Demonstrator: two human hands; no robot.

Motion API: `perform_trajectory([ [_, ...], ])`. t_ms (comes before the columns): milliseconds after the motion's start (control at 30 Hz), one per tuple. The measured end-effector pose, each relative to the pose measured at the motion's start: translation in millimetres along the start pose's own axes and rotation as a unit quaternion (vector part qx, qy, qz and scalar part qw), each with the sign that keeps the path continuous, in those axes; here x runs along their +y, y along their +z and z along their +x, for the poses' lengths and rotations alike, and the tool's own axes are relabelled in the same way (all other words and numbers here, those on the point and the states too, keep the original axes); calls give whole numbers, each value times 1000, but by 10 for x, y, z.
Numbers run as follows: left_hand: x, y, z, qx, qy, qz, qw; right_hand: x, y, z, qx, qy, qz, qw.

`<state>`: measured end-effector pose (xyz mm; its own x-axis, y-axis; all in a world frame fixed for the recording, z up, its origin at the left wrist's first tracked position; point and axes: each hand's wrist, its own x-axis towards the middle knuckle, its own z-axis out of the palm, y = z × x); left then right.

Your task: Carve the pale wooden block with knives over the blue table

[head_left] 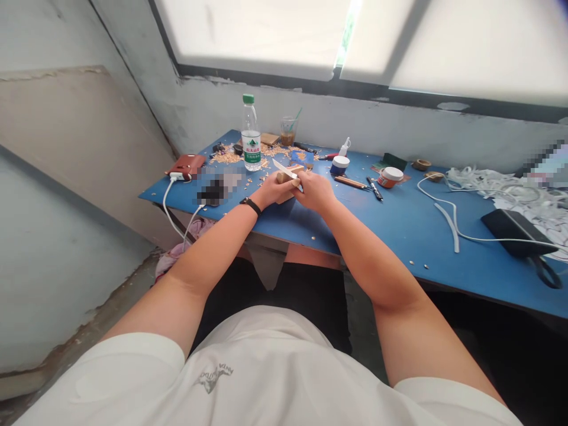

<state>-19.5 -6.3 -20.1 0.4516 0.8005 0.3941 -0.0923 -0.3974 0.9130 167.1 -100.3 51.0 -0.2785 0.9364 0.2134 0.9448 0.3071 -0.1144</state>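
Observation:
Both of my hands meet above the near edge of the blue table [377, 228]. My left hand [271, 190] is wrapped round a small wooden block [284, 196] and wears a black band at the wrist. The fingers of my right hand [316, 190] are closed round a knife, whose pale blade [284, 170] points up and to the left over the block. The knife's handle is hidden in the hand. Wood shavings [228, 155] lie on the table behind and left of my hands.
A water bottle [251, 139] stands behind my left hand, with a cup [287, 135] further back. At left are a brown case [189, 165] and cables. Paint jars [390, 177], pencils [350, 181] and a pen [375, 189] lie right; white strips [497, 184] and a black object [515, 231] lie further right.

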Motion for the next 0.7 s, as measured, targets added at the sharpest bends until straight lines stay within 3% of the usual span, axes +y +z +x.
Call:
perform_trajectory([
  [367,109,-50,-69,-22,-66,-42,997,46,-46,23,-15,-40,-27,999],
  [700,60,-47,-38,-24,-7,63,998,16,-102,23,-47,-36,-55,997],
])
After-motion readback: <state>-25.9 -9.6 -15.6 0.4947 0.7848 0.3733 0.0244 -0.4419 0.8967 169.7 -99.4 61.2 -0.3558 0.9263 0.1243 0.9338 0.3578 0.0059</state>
